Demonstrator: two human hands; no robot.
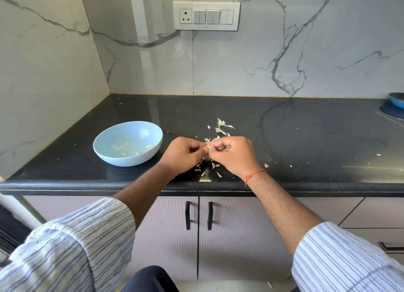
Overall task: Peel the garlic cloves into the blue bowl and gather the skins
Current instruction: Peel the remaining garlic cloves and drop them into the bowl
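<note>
While the black worktop carries the blue bowl at its left with a few peeled cloves inside, the left hand and right hand meet just right of the bowl. Both hands' fingers are curled, pinching one garlic clove between them. Papery skins lie scattered beneath and behind the hands.
</note>
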